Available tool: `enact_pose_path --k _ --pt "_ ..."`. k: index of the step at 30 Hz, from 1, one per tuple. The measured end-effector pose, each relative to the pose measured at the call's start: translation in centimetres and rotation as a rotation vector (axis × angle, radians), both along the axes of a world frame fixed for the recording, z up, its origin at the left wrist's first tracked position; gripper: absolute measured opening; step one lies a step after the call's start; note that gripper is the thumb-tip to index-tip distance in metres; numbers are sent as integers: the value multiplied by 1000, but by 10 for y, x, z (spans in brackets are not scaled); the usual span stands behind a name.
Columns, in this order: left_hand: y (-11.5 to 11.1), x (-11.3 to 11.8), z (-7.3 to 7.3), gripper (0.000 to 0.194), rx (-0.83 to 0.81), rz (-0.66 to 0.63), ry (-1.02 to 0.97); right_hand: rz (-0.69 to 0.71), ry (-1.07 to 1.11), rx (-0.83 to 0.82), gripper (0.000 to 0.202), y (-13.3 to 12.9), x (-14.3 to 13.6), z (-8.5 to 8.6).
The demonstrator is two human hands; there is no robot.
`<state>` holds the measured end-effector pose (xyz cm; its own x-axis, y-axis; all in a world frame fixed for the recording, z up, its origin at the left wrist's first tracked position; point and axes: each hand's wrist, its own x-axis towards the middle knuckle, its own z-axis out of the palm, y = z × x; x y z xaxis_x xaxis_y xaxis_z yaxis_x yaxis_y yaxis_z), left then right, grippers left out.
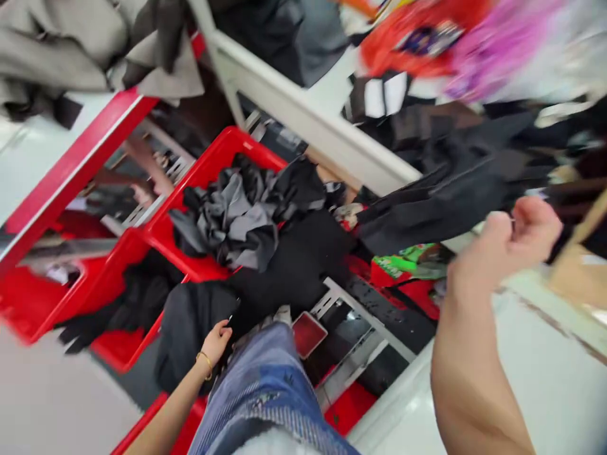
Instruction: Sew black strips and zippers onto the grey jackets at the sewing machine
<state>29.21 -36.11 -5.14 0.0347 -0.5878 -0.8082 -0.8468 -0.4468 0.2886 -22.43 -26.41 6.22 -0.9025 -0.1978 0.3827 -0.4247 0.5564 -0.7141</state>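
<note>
Low at my left side, my left hand (217, 345) has its fingers curled together beside a dark grey cloth (194, 325). A small pale glint shows at its fingertips; what it holds, if anything, I cannot make out. A gold-coloured bangle (205, 365) circles that wrist. My right hand (515, 237) is raised at the right, fingers curled in towards the thumb, over the edge of a white table (550, 360). Nothing I can name shows between those fingers. Dark fabric pieces (441, 189) lie just beyond it, blurred by motion.
A red crate (161, 221) holds crumpled grey and black cloth (237, 215). Another red bin (114, 278) stands beside it. Grey fabric (61, 50) is heaped on a red-edged table (90, 151). Another person's arms (147, 167) show beyond. A metal pedal frame (365, 328) lies low.
</note>
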Motion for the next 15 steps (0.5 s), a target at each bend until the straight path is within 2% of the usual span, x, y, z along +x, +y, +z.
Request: enact_pose_path --k 1,2,4,6,9,12,15 --pt "2 26 6 43 -7 77 -57 61 -19 -80 34 -2 34 -11" --pt "4 49 10 42 -18 151 -110 194 -133 -84 30 -4 73 -25" --pt "8 88 18 42 -55 285 -196 462 -342 28 22 -9 158 -62" --pt "8 119 23 41 -111 397 -257 778 -577 228 24 -14 240 -105" --pt "3 160 24 38 -196 519 -298 1059 -722 450 17 -19 339 -163" --pt "-6 201 21 33 -236 583 -282 1183 -767 641 24 -23 406 -198" --pt "-20 242 9 27 -236 597 -251 1154 -753 818 35 -30 453 -222"
